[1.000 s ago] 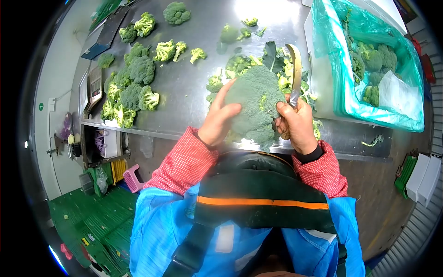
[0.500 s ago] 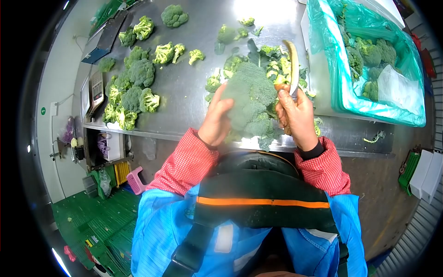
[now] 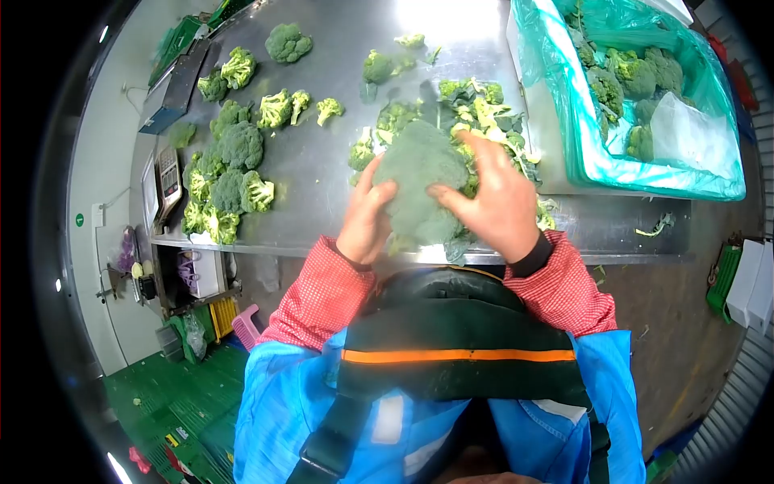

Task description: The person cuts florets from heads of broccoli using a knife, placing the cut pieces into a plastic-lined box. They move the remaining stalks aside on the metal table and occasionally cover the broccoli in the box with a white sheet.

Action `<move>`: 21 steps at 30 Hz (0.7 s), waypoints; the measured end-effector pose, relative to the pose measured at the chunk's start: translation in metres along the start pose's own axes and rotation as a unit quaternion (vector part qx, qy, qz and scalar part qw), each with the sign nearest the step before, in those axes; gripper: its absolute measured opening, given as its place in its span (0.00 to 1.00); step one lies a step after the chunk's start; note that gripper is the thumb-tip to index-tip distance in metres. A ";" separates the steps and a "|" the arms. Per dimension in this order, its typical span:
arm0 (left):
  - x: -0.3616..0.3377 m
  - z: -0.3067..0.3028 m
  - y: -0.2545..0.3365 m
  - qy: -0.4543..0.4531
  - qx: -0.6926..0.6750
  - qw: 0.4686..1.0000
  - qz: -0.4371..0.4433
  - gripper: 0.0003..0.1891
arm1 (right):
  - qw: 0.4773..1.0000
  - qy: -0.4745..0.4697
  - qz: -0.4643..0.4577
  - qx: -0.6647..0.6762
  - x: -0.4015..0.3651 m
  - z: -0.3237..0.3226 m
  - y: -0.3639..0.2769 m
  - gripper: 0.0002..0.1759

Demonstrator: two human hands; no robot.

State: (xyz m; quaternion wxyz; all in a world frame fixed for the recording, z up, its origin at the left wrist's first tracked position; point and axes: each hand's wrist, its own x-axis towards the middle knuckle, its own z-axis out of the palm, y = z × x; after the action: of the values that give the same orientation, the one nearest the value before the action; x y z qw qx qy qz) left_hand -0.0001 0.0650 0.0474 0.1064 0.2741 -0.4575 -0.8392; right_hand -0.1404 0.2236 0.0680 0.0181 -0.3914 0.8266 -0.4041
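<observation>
Two-sided support.
Your left hand point(image 3: 364, 218) holds the broccoli head point(image 3: 424, 165) at 9 o'clock; your right hand point(image 3: 501, 203), spread wide, likely steadies 3 o'clock.

Just left of the pink stool point(image 3: 245, 327) is a yellow crate point(image 3: 223, 317); a white box point(image 3: 210, 274) sits up and left of the stool. Green flooring point(image 3: 161, 387) (dotted with small scraps) spreads below-left of the stool.

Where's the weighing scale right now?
In the head view, the weighing scale sits at the left edge of the metal table, just left of the piled broccoli.
</observation>
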 end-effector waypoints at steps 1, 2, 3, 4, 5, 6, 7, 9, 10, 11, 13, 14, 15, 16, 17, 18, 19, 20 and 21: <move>-0.001 0.001 0.000 -0.006 0.006 1.000 0.005 0.39 | 0.998 -0.018 0.048 0.024 0.003 0.001 0.005 0.31; -0.001 -0.001 0.000 0.005 0.007 1.000 0.002 0.38 | 0.994 -0.038 0.095 0.049 0.008 0.004 0.015 0.28; 0.001 -0.005 0.001 0.015 0.006 1.000 0.001 0.37 | 0.996 0.020 0.081 0.033 0.012 0.013 0.046 0.23; 0.001 -0.009 0.002 0.027 0.004 1.000 0.002 0.37 | 0.995 0.077 0.064 0.016 0.015 0.016 0.075 0.19; 0.003 -0.010 0.006 0.016 -0.041 0.999 -0.016 0.36 | 0.990 0.043 0.134 0.030 0.018 0.005 0.081 0.15; 0.003 -0.013 0.010 0.005 -0.086 0.996 -0.038 0.35 | 0.985 0.042 0.151 0.069 0.017 0.000 0.079 0.16; -0.001 -0.016 0.011 -0.002 -0.131 0.989 -0.066 0.35 | 0.979 0.013 0.168 0.114 0.014 -0.003 0.066 0.16; 0.003 -0.027 0.005 0.003 -0.191 0.977 -0.095 0.34 | 0.982 -0.014 0.137 0.131 0.003 0.005 0.053 0.17; 0.006 -0.028 0.006 0.003 -0.221 0.970 -0.106 0.35 | 0.984 -0.009 0.106 0.145 -0.003 0.008 0.047 0.16; 0.006 -0.026 0.008 0.011 -0.227 0.967 -0.117 0.35 | 0.983 -0.018 0.102 0.150 -0.008 0.007 0.043 0.14; 0.008 -0.022 0.006 -0.005 -0.255 0.963 -0.087 0.35 | 0.983 -0.033 0.092 0.158 -0.016 0.003 0.036 0.11; 0.007 -0.022 0.006 -0.012 -0.269 0.960 -0.072 0.35 | 0.983 -0.039 0.086 0.158 -0.019 0.000 0.035 0.10; 0.007 -0.029 0.000 0.008 -0.306 0.949 -0.073 0.37 | 0.983 -0.043 0.081 0.158 -0.022 -0.002 0.035 0.09; 0.009 -0.034 -0.004 -0.012 -0.320 0.944 -0.076 0.37 | 0.986 -0.044 0.055 0.150 -0.025 -0.004 0.035 0.08; 0.011 -0.039 -0.007 -0.032 -0.334 0.939 -0.079 0.37 | 0.989 -0.045 0.029 0.141 -0.028 -0.006 0.036 0.07; 0.010 -0.036 -0.006 -0.031 -0.336 0.938 -0.080 0.36 | 0.990 -0.045 0.003 0.132 -0.030 -0.007 0.036 0.06; 0.009 -0.032 -0.004 -0.031 -0.338 0.937 -0.082 0.35 | 0.990 -0.027 -0.033 0.134 -0.033 -0.006 0.036 0.04; 0.008 -0.029 -0.003 -0.030 -0.340 0.936 -0.083 0.35 | 0.991 -0.033 -0.050 0.116 -0.035 -0.009 0.034 0.04; 0.007 -0.024 0.001 -0.012 -0.332 0.940 -0.080 0.34 | 0.992 -0.038 -0.067 0.099 -0.036 -0.012 0.032 0.04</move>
State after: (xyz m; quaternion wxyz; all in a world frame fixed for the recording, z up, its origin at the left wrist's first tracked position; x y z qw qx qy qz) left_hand 0.0073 0.0450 0.0352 0.1183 0.2494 -0.1308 -0.9522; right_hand -0.1400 0.2677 0.0439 0.0611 -0.4577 0.7529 -0.4689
